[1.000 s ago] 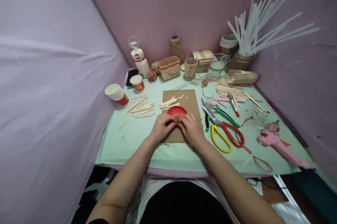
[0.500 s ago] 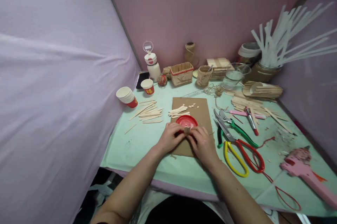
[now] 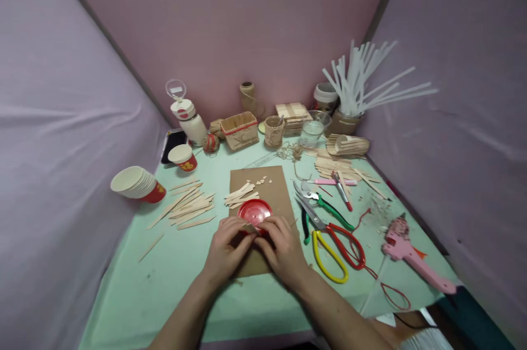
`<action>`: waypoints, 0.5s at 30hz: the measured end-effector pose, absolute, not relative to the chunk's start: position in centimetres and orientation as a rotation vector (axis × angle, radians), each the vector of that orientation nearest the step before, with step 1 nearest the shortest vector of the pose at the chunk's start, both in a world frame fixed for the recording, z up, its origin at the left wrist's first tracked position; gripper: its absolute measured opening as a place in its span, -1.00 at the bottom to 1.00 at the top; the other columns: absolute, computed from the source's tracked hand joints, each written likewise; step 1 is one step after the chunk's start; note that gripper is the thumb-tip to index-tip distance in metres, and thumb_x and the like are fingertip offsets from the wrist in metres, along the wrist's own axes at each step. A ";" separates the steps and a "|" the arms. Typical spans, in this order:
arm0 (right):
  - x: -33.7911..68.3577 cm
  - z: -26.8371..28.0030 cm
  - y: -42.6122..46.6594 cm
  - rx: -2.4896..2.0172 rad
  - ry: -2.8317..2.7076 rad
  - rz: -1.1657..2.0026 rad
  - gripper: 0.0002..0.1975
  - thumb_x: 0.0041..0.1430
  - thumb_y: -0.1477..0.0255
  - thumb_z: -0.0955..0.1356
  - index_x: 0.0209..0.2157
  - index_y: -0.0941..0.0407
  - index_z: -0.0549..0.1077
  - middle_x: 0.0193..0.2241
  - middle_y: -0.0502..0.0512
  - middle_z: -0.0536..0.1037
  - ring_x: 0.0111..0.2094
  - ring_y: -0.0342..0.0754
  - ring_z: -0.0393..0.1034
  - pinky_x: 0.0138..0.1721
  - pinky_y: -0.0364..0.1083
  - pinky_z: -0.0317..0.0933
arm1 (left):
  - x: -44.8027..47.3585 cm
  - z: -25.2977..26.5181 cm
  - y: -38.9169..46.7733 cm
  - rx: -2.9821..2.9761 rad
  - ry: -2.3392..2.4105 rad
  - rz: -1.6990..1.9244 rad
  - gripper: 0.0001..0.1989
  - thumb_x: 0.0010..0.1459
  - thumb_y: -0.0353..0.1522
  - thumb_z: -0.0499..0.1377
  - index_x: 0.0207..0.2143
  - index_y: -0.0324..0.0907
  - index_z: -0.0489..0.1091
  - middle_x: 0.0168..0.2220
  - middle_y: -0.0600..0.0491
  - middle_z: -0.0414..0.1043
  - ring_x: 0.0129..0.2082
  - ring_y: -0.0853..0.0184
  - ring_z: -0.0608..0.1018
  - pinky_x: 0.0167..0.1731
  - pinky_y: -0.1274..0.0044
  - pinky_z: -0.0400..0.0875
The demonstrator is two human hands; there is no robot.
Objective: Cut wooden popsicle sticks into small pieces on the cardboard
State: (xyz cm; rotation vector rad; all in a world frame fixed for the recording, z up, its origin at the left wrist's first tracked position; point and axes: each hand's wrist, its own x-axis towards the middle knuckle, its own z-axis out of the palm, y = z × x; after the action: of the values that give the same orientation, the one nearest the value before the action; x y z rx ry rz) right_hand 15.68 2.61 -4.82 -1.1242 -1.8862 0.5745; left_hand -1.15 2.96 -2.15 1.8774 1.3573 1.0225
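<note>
Between my two hands is a small brown piece (image 3: 249, 227), perhaps cardboard, mostly covered by fingers. My left hand (image 3: 227, 244) pinches it from the left. My right hand (image 3: 283, 246) meets it from the other side, fingertips closed against it. Just beyond the fingers lies a round red lid (image 3: 255, 210), its near rim hidden. The lid rests on a brown cardboard sheet (image 3: 274, 180), which also carries cut wooden sticks (image 3: 241, 195) and a few small wood chips (image 3: 264, 180).
Scissors (image 3: 325, 229) and green-handled pliers (image 3: 331, 209) lie right of the sheet, a pink glue gun (image 3: 411, 257) farther right. Loose sticks (image 3: 191, 206) and stacked paper cups (image 3: 138, 184) are left. A woven-edged box (image 3: 241, 131), bottle (image 3: 191, 125) and water bowl (image 3: 313, 129) stand behind.
The camera view has turned right and tilted, shifting the tabletop leftward in the picture. Both hands stay together at the red lid, and the small brown piece is now tilted and more covered.
</note>
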 end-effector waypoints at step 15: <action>15.8 -4.8 2.3 -1.056 -1.850 0.625 -0.88 0.24 0.54 0.27 -0.25 0.09 0.41 -0.29 0.15 0.43 -0.23 0.02 0.31 -0.19 0.02 0.28 | -3.3 -1.3 11.3 0.910 1.470 1.142 -0.70 -0.18 -0.23 0.36 -0.46 -0.25 0.43 -0.54 0.11 0.44 -0.56 0.45 0.43 -0.48 0.60 0.29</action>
State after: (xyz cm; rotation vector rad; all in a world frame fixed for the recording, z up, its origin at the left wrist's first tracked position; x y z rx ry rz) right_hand 15.76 2.32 -4.84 -1.0557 -1.8502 0.6249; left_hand -3.30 11.27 -1.31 0.9099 1.4701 1.1422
